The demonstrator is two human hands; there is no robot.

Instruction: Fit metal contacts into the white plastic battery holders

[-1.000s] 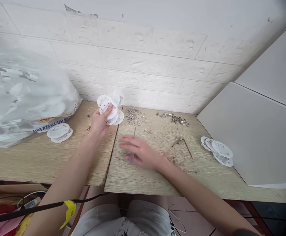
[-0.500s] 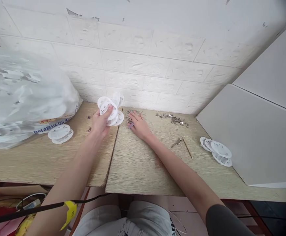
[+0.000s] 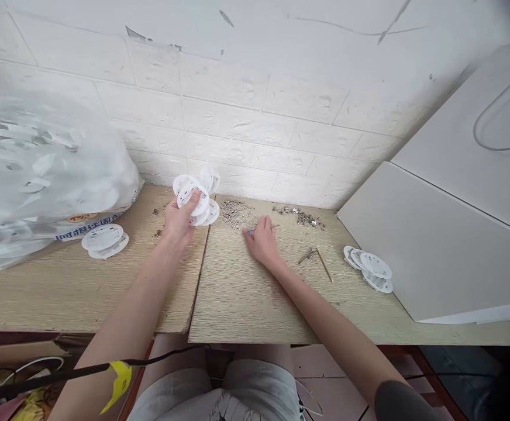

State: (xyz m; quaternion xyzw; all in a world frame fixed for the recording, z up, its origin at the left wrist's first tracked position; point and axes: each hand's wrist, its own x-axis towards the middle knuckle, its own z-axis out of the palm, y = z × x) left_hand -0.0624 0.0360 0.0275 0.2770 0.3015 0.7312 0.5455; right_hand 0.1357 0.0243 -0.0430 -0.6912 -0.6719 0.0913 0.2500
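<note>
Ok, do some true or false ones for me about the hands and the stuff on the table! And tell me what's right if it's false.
1. The left hand is holding some white discs. True.
2. The right hand is touching the big plastic bag. False: it is holding a thin tool, far from the bag.
3. A little pile of discs lies next to the grey panel. True.
4. The wall behind the table is bright red. False: it is white, with a brick pattern lower down.
5. Tiny metal bits are scattered on the table. True.
</note>
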